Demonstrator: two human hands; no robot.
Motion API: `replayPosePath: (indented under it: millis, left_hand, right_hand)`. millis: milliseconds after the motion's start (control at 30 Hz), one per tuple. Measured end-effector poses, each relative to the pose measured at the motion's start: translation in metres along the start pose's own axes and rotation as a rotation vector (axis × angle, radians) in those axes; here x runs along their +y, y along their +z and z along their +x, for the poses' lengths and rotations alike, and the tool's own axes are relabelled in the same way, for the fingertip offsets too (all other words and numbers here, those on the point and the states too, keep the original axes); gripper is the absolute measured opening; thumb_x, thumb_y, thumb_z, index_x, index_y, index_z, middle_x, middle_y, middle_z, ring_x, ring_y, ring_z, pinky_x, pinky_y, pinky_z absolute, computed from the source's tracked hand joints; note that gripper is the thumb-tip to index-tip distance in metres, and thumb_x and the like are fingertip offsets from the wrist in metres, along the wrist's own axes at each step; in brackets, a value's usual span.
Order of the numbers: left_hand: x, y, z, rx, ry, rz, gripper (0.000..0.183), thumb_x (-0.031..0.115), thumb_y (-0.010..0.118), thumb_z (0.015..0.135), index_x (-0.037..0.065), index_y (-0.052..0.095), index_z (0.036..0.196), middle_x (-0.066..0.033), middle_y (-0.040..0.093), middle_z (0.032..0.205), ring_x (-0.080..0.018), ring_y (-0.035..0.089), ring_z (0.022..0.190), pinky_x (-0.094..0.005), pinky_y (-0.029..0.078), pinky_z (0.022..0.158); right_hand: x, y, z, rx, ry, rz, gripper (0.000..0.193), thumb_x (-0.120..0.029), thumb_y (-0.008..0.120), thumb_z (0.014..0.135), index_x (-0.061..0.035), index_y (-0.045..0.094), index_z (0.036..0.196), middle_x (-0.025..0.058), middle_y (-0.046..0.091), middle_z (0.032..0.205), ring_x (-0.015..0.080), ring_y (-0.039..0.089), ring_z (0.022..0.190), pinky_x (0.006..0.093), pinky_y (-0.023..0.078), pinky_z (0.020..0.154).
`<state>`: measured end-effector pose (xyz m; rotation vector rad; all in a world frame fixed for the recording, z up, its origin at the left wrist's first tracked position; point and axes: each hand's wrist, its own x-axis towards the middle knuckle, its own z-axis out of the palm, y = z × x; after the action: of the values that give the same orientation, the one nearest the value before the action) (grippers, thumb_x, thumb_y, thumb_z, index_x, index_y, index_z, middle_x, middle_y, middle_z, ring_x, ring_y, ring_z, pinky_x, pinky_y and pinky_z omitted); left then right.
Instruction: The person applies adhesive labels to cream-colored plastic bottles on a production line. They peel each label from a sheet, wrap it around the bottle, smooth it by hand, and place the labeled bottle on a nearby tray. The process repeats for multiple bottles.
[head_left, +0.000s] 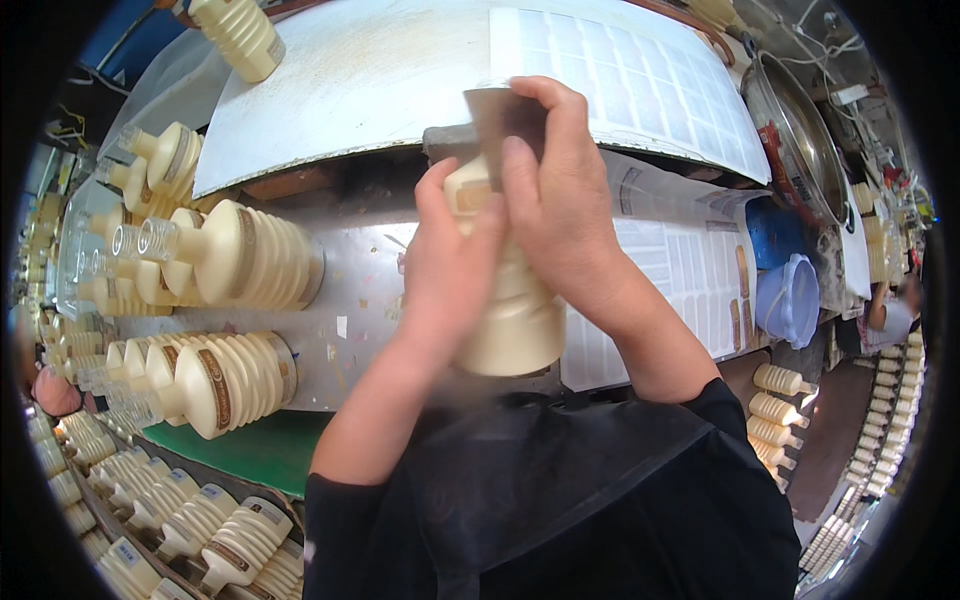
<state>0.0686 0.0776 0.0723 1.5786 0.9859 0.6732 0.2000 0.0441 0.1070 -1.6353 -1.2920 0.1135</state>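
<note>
Left hand closed round upper body of 1 ribbed cream bottle, thumb lying by a tan patch nr. its shoulder; hand partly blurred. Right hand closed too, pinching a dark flat piece betw. thumb and fingers at the bottle's upper end; whether piece touches bottle: can't tell, blur. Both hands bare. Location of bottle: directly in front of wearer's dark apron, over near side of grey metal table, base toward wearer, neck end pointing away; can't tell if base rests on table. Behind it, 1 grey block at edge of white board. On table to wearer's L, 2 groups of similar btls. w/ clear necks & brown bands: far group and near group, all lying on their sides in view, or so it appears; fisheye makes posture uncertain. To R, white label sheet flat on table, brown strips along its R side; 2nd gridded sheet on board. Beyond, far R: lavender bucket, w/ round metal basin above it in view. Lower L: green panel, more btls. in rows below.
</note>
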Motion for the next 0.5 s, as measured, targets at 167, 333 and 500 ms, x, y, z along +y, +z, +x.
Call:
replayPosePath:
  millis: [167, 333, 500]
  left_hand:
    - [-0.011, 0.003, 0.008, -0.094, -0.068, -0.332, 0.057, 0.036, 0.058, 0.105, 0.004, 0.037, 0.147, -0.0158, 0.06, 0.131, -0.0214, 0.06, 0.118, -0.0359, 0.048, 0.102]
    - [-0.02, 0.006, 0.007, -0.159, -0.085, -0.604, 0.051, 0.033, 0.052, 0.109, 0.002, 0.036, 0.147, -0.0112, 0.056, 0.134, -0.0154, 0.055, 0.119, -0.032, 0.046, 0.104]
    - [-0.016, 0.005, 0.006, -0.16, -0.103, -0.631, 0.053, 0.032, 0.05, 0.11, 0.002, 0.033, 0.15, -0.0123, 0.056, 0.135, -0.0163, 0.055, 0.12, -0.0327, 0.045, 0.105]
  right_hand:
    - [0.033, -0.019, -0.008, 0.099, 0.129, 0.056, 0.04, -0.01, 0.049, 0.099, 0.0016, 0.043, 0.137, 0.0246, 0.056, 0.134, 0.0409, 0.055, 0.125, 0.0463, 0.042, 0.109]
    - [0.056, -0.022, -0.015, 0.124, 0.143, 0.1, 0.042, -0.01, 0.05, 0.099, 0.0036, 0.041, 0.138, 0.0253, 0.055, 0.135, 0.0396, 0.055, 0.127, 0.0454, 0.041, 0.11]
    - [0.058, -0.032, -0.01, 0.128, 0.12, 0.096, 0.043, -0.011, 0.051, 0.099, 0.0041, 0.041, 0.139, 0.0246, 0.054, 0.137, 0.0375, 0.054, 0.128, 0.044, 0.041, 0.111]
